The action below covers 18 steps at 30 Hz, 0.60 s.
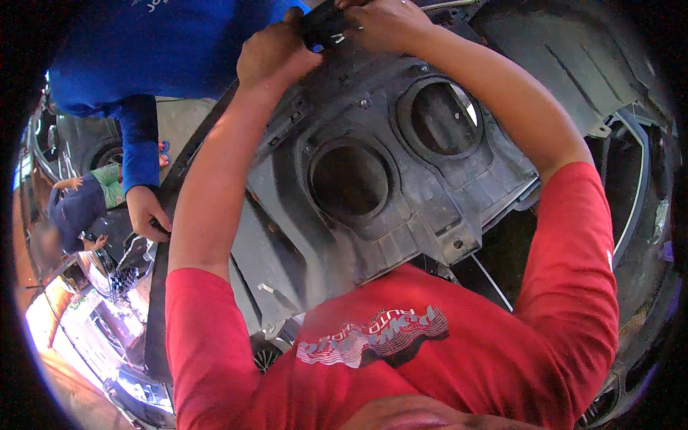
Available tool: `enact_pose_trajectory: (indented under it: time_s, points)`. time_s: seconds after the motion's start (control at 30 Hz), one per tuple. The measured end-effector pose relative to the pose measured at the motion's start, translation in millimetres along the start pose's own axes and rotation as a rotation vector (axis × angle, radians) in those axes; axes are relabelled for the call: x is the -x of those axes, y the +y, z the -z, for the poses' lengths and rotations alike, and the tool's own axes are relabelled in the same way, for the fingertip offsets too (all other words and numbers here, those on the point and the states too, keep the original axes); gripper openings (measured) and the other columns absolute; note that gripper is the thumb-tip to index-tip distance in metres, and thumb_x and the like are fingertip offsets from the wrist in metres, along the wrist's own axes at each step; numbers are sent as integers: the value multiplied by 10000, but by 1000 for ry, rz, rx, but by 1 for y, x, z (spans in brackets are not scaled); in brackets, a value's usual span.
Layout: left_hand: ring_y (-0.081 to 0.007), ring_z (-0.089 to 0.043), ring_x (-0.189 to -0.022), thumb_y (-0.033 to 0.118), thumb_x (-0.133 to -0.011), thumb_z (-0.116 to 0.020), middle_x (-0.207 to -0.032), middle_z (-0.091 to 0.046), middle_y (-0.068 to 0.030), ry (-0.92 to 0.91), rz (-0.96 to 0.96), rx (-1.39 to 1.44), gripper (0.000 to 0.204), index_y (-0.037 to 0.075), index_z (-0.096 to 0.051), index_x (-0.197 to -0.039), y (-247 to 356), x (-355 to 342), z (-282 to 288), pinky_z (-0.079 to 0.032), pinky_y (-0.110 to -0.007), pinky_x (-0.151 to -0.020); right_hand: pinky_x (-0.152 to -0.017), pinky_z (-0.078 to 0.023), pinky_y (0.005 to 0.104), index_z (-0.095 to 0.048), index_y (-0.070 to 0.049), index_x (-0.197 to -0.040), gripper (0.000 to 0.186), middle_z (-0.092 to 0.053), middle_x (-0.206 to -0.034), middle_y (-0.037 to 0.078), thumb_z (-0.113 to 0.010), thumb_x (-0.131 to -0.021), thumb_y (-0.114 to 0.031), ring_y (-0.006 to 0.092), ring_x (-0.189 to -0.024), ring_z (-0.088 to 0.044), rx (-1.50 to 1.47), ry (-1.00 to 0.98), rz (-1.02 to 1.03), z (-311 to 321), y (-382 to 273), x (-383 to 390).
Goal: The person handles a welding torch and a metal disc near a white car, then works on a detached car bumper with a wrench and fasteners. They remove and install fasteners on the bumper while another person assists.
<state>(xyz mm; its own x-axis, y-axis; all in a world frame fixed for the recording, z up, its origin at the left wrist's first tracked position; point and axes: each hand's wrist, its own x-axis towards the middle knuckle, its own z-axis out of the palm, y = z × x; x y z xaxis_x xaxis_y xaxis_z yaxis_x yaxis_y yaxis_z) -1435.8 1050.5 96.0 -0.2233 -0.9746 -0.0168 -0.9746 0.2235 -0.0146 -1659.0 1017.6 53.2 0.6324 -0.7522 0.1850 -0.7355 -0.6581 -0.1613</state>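
Both my arms reach up over a large dark grey moulded panel (423,193) with two round openings, apparently a vehicle underbody part. At the top edge, my left hand (271,51) is closed against a black part (324,27) with a small white mark. Meeting that same black part from the right is my right hand (387,25), its fingers curled and partly cut off by the frame. The kind of black part cannot be made out. A long dark edge strip (159,301) runs along the panel's left side, beside my left forearm.
A co-worker in a blue long-sleeved top (143,54) stands at upper left, a hand (148,213) on the dark strip. Farther left is another person in a dark top and green shorts (107,185), near vehicles. A thin metal rod (492,282) slants below the panel.
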Motion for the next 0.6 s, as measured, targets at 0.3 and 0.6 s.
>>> enact_pose_trajectory:
  time_s: [0.3, 0.6]
  points:
    - [-433, -722, -1007, 458, -776, -800, -1056, -744, -218, 0, -14, -39, 610, 103, -566, -1215, 3, 3, 4, -582, -548, -874, -663, -585, 529, -765, -59, -833, 224, -761, -821, 170, -651, -851, -252, 320, -752, -759, 138, 23, -48, 4, -53, -14]
    - [-432, -726, -966, 430, -792, -787, -1056, -739, -223, 82, -104, 6, 592, 74, -560, -1207, 0, 7, 2, -593, -536, -835, -807, -588, 551, -722, -131, -1076, 291, -753, -916, 194, -577, -965, -359, 393, -875, -746, 59, -2, -227, -15, -18, 6]
